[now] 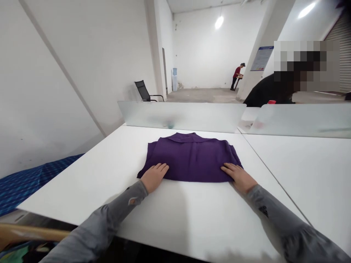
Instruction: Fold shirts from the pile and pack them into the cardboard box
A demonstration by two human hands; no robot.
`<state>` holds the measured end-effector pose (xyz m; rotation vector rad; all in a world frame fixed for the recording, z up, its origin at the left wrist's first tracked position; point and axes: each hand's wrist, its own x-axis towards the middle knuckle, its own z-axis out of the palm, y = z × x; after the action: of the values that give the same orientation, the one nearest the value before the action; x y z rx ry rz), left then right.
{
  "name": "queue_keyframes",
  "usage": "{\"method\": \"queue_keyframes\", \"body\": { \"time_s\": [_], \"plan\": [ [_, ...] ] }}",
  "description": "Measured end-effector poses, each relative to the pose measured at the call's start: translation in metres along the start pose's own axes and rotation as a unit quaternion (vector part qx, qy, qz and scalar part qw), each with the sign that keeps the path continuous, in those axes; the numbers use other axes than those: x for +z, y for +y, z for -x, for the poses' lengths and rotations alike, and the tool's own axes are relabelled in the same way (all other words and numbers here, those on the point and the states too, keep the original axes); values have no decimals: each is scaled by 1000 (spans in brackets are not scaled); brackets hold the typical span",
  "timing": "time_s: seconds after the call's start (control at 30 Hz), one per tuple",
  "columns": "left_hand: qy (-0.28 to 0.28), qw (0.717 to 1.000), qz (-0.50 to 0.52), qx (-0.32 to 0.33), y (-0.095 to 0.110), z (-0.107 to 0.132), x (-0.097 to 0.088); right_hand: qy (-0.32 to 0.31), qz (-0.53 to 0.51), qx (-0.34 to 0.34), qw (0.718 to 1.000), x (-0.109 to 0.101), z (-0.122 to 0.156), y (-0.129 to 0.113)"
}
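A folded purple garment (190,157) lies flat on the white table (175,215) ahead of me. My left hand (153,176) rests at its near left corner, fingers stretched out flat on the fabric edge. At the near right corner my right hand (238,176) lies the same way, fingers flat and together on the cloth. Both arms wear grey sleeves. Neither hand grips anything.
A frosted divider panel (181,116) runs along the table's far edge, another (304,119) on the adjoining table at right. A person in black sits behind the dividers at right. Blue patterned cloth (30,179) lies at left. A black chair (144,91) and a distant person in red stand beyond.
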<state>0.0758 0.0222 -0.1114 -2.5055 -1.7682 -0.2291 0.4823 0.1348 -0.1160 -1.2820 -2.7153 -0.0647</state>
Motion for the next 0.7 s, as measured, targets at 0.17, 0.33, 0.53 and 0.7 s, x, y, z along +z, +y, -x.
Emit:
{"method": "queue_keyframes", "body": {
  "time_s": [0.17,0.33,0.53,0.7],
  "plan": [
    [-14,1000,13,16,4,16,1,-1,11,-39,999,-2,23,-1],
    [-22,995,94,22,32,121,-1,28,-83,-52,995,-6,127,-38],
    [49,958,259,-110,10,114,-37,-22,-314,83,946,-38,121,-17],
    [39,922,127,-365,-32,28,-32,38,-332,360,871,-24,24,30]
  ]
}}
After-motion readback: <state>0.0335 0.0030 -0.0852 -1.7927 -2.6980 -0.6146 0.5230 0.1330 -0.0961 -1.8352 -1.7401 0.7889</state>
